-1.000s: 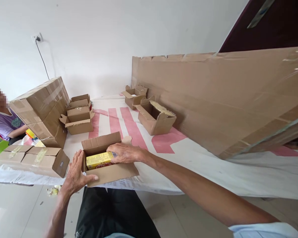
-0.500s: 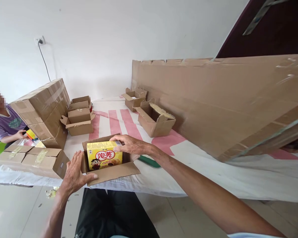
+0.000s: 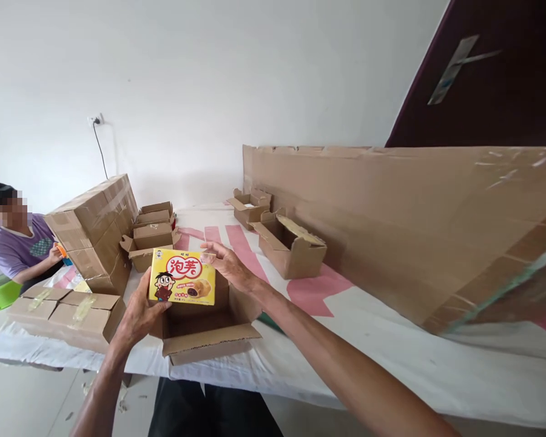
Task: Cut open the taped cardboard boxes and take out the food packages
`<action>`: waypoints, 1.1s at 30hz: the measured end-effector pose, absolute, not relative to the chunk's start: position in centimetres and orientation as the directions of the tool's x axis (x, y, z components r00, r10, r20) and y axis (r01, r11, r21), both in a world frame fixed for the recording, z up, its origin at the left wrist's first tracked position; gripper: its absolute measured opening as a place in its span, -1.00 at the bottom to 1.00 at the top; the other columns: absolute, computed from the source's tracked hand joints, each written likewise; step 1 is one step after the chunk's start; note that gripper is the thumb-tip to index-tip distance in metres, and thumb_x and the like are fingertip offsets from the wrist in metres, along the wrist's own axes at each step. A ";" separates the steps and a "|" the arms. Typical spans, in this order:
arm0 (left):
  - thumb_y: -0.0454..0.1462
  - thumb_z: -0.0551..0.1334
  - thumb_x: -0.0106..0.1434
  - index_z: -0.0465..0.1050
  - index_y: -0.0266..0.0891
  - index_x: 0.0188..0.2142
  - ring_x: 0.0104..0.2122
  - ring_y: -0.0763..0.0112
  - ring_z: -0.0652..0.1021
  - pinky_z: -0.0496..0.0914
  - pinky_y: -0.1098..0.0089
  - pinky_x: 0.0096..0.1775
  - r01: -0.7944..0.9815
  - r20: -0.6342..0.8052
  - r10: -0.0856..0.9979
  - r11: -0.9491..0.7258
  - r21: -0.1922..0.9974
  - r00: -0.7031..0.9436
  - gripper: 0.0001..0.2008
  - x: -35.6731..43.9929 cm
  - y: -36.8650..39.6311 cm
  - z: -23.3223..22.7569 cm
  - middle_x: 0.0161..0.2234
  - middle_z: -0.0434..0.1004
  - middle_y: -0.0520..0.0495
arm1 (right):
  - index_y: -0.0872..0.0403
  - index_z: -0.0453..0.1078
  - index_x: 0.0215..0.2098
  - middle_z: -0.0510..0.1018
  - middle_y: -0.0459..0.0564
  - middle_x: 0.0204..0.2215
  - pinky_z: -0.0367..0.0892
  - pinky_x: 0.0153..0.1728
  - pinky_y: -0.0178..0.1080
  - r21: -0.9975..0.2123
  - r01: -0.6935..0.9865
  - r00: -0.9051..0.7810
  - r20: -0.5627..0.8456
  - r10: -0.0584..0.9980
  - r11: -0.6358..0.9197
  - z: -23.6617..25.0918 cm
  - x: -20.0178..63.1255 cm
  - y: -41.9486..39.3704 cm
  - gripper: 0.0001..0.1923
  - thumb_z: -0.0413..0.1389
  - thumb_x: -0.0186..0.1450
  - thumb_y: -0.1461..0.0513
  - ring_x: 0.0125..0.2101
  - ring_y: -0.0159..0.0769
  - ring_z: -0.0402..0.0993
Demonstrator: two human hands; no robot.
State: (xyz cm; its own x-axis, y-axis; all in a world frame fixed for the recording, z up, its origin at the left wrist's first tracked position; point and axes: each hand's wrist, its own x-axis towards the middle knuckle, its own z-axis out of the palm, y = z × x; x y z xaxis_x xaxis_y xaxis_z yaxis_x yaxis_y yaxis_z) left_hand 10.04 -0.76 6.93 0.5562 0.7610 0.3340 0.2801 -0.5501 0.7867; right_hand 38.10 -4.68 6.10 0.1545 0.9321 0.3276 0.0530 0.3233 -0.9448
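A yellow puff snack box (image 3: 182, 278) with a cartoon figure is raised and tilted above an open brown cardboard carton (image 3: 212, 347). Its left side is in my left hand (image 3: 142, 312), thumb across the lower front corner. My right hand (image 3: 231, 267) is at the upper right corner of the snack box. The thumb there overlaps the corner, while the fingers stretch apart above the top edge. Below, the visible part of the carton's inside shows bare cardboard. Its long front flap is folded outward toward me.
Taped cartons (image 3: 68, 312) lie at left, below a carton stack (image 3: 91, 233). Open cartons (image 3: 151, 243) stand behind, with another (image 3: 293, 246) at right by a tall cardboard panel (image 3: 391, 212). A green object (image 3: 273, 323) is partly hidden. A person (image 3: 22, 243) in purple sits at far left.
The snack box has come up out of the carton and tips toward me. My left hand has moved from the carton's side onto the box; my right fingers have lifted. The view has tilted up.
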 end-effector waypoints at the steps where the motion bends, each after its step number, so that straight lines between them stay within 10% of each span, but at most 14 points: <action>1: -0.08 0.45 0.20 0.17 -0.17 0.49 0.29 -0.10 0.50 0.41 -0.02 0.30 0.228 0.334 0.763 -0.524 0.821 0.553 -0.06 10.2 -0.7 7.1 0.36 0.46 -0.26 | 0.00 0.38 0.00 0.62 -0.03 -0.17 0.49 -0.17 -0.13 -0.941 0.045 0.202 0.338 0.919 0.336 6.2 37.8 -4.4 -0.40 0.31 0.18 -0.17 -0.15 -0.13 0.59; 8: 0.08 0.48 0.19 0.29 -0.19 0.42 0.09 -0.07 0.64 0.63 0.19 -0.07 0.040 0.272 0.807 -0.343 0.939 0.524 -0.09 10.9 0.0 8.2 0.18 0.62 -0.24 | -0.06 0.26 -0.10 0.57 -0.03 -0.20 0.56 -0.18 -0.10 -0.925 -0.006 0.296 0.362 0.884 0.381 6.2 37.0 -3.1 -0.42 0.30 0.18 -0.21 -0.15 -0.09 0.59; 16: 0.10 0.56 0.06 0.44 -0.28 0.17 -0.12 0.10 0.69 0.61 0.28 -0.20 -0.109 0.278 0.897 -0.257 0.960 0.344 -0.19 12.3 3.3 6.5 0.06 0.66 -0.27 | -0.11 0.07 0.49 0.50 0.16 0.27 0.57 0.05 0.01 -0.893 0.061 0.211 0.448 0.869 0.446 3.2 34.8 -3.1 -0.18 0.21 0.37 -0.08 0.10 -0.04 0.58; 33: 0.06 0.44 0.13 0.47 -0.28 0.15 -0.22 0.22 0.55 0.44 0.41 -0.39 0.215 0.220 0.847 -0.359 0.908 0.484 -0.30 12.3 7.5 4.2 -0.06 0.65 -0.18 | -0.15 0.17 0.50 0.64 0.03 0.18 0.60 0.02 0.00 -0.902 0.189 0.203 0.422 0.883 0.388 -0.9 36.0 1.5 -0.20 0.22 0.37 -0.06 0.04 -0.03 0.63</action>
